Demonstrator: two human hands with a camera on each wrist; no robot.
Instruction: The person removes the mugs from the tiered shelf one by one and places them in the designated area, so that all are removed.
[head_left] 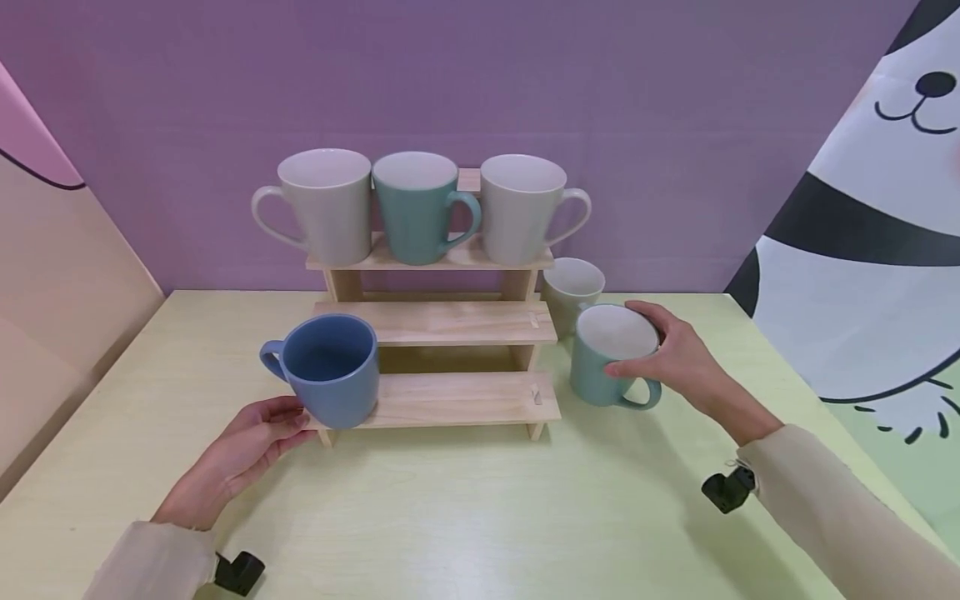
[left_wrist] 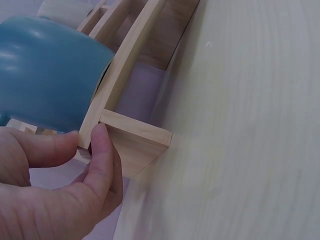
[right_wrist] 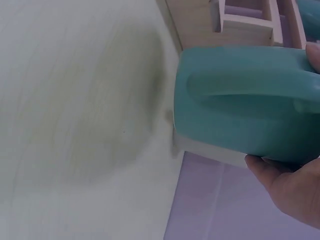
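Note:
A three-tier wooden rack (head_left: 457, 398) stands on the table. My left hand (head_left: 243, 446) pinches the left end of its lowest board between thumb and fingers, plain in the left wrist view. Just above those fingers a blue mug (head_left: 337, 383) sits on that board, handle to the left. To the right of the rack, my right hand (head_left: 678, 358) grips a teal mug (head_left: 600, 367) around its upper body, thumb in front and fingers behind. The mug's handle faces front right. In the right wrist view a shadow lies apart from this mug (right_wrist: 240, 100); its exact height is unclear.
On the top tier stand a white mug (head_left: 333, 212), a second teal mug (head_left: 412, 217) and another white mug (head_left: 517, 212). One more white mug (head_left: 573, 279) is behind the held one, partly hidden. A purple backdrop (head_left: 637, 125) closes off the table's far edge.

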